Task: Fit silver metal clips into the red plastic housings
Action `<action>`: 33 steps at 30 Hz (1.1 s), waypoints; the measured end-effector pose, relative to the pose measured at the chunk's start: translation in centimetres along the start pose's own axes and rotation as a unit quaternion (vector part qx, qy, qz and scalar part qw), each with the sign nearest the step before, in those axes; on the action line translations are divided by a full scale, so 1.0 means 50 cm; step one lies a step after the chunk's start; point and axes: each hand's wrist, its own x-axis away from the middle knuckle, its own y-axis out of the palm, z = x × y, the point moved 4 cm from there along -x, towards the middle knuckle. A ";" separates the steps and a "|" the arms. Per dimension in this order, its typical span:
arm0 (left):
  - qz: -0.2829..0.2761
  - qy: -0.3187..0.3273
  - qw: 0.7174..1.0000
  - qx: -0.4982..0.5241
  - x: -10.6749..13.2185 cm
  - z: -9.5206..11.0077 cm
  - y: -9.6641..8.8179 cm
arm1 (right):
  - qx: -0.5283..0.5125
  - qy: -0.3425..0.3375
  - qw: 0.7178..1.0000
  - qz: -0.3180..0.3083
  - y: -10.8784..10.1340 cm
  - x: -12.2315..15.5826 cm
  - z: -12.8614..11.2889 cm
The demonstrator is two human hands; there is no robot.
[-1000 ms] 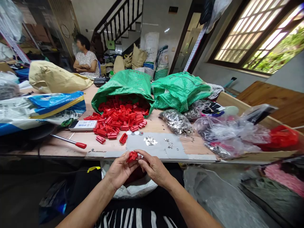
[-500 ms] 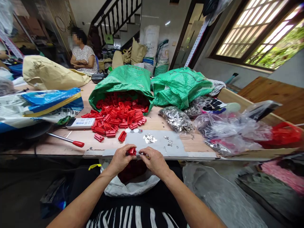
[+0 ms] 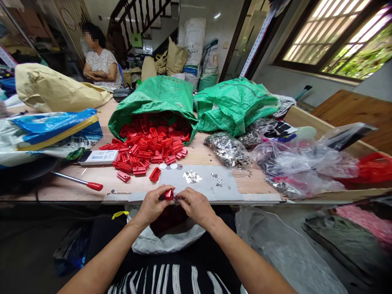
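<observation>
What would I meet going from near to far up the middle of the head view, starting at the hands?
Left hand and right hand holding a small red piece → grey sheet → heap of red pieces → green sack → brown paper sacks at the back.

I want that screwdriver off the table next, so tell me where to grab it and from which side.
Take the screwdriver by its red handle, from above on the near side. It lies flat on the table with the handle on bare wood by the front edge, while the metal shaft runs back toward the bags.
</observation>
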 end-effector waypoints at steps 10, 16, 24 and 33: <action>-0.007 -0.032 0.998 0.053 -0.006 0.003 -0.007 | 0.049 0.019 0.998 -0.027 -0.004 -0.007 -0.013; -0.014 -0.039 0.998 0.056 -0.008 0.006 -0.008 | 0.038 0.048 0.998 -0.024 0.000 -0.010 -0.013; 0.017 -0.044 0.996 0.082 0.011 0.003 -0.002 | -0.078 0.011 0.996 0.027 -0.012 0.004 -0.003; 0.048 -0.230 0.775 0.587 0.041 0.054 0.011 | -0.193 -0.012 0.981 -0.025 -0.043 0.036 -0.041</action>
